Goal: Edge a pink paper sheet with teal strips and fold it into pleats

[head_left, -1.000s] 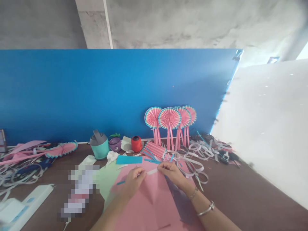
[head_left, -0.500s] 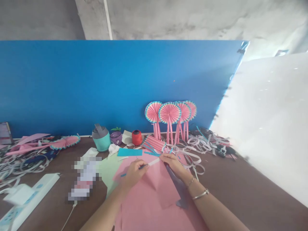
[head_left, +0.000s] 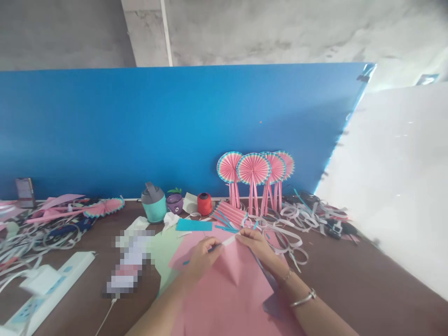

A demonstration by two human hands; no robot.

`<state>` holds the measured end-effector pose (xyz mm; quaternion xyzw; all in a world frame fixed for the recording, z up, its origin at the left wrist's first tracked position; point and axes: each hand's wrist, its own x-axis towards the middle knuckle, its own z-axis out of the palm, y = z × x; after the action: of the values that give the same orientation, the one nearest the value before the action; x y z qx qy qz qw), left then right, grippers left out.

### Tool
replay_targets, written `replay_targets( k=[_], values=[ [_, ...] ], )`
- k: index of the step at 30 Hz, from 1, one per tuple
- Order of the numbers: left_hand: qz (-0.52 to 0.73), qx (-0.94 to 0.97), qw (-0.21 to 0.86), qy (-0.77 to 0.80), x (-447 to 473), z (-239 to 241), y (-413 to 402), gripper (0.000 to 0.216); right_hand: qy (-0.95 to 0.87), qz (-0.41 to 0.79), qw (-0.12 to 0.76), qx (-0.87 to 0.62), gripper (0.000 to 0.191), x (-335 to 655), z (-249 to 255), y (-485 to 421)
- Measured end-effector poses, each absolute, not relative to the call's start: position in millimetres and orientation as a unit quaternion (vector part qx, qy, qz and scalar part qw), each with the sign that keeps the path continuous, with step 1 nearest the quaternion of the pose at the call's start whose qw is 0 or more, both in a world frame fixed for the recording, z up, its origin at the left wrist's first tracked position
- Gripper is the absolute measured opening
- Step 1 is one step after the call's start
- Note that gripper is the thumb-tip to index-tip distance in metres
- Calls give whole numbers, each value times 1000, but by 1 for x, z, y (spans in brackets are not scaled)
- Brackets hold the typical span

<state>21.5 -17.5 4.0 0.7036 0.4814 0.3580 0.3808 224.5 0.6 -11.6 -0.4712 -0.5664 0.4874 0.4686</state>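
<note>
A narrow white strip (head_left: 229,240) is stretched between my two hands. My left hand (head_left: 206,255) pinches its left end, and the tip of a blue strip (head_left: 185,262) shows on the far side of that hand. At the right end, the fingertips of my right hand (head_left: 255,243) are closed on the white strip. Large pink paper sheets (head_left: 217,305) lie beneath both hands, one creased under the strip. A dark grey, flat piece (head_left: 275,305) shows by my right wrist.
Pink round paper fans (head_left: 254,169) lean on the blue partition (head_left: 157,126). Pleated pink paper (head_left: 229,213), a blue paper piece (head_left: 194,225) and a red thread spool (head_left: 204,204) lie ahead. White strip curls (head_left: 285,235) spread right; a power strip (head_left: 52,291) lies left.
The view has shifted, so everything sits slightly right and lower. My hands are a little closer together, and less of the white strip shows between them.
</note>
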Motion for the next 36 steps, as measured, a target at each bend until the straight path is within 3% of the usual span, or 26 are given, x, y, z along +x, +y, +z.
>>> replay_targets(
  k=[6, 20, 27, 36],
  values=[
    [360, 687, 425, 466, 22, 11, -23, 29, -562, 501, 463, -468, 42, 225, -2, -5],
    [363, 728, 322, 485, 22, 7, -23, 32, -578, 456, 479, -478, 51, 222, -3, -4],
    [367, 723, 333, 482, 17, 5, -24, 33, -569, 456, 493, -476, 51, 223, -5, -3],
    [395, 698, 318, 505, 22, 1, -18, 23, -608, 360, 505, -496, 32, 224, -4, -2]
  ],
)
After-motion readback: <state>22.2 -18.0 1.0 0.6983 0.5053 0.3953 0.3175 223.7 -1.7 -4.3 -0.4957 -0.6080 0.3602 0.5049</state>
